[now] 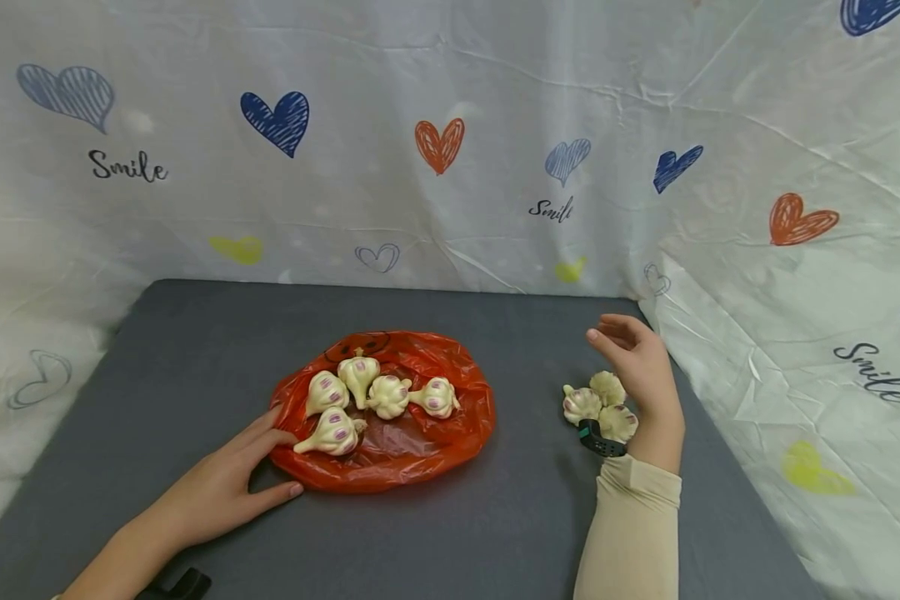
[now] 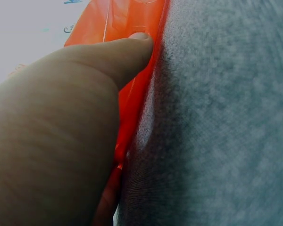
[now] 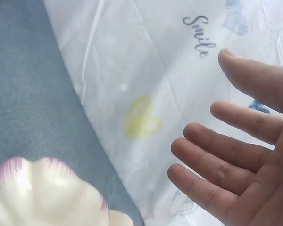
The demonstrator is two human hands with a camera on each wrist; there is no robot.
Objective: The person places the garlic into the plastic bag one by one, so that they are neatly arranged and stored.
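A red plastic bag [image 1: 420, 467] lies spread on the grey table with several white, purple-streaked garlic bulbs [image 1: 387, 397] on it. My left hand [image 1: 221, 487] rests at the bag's left edge, its thumb and fingers spread and touching the plastic. In the left wrist view the thumb [image 2: 127, 54] lies along the red side of the bag [image 2: 134, 101]. On the right, my right hand [image 1: 641, 367] hovers above three more garlic bulbs [image 1: 581, 404], holding nothing. The right wrist view shows its relaxed fingers [image 3: 221, 160] apart from a nearby garlic bulb [image 3: 42, 197].
The grey tabletop [image 1: 495, 542] reaches back to a white sheet [image 1: 345, 50] printed with hearts and lettering. That sheet also runs down along the right side. A black wristband [image 1: 600, 439] sits on the right wrist, and a black device [image 1: 183, 586] shows under the left forearm.
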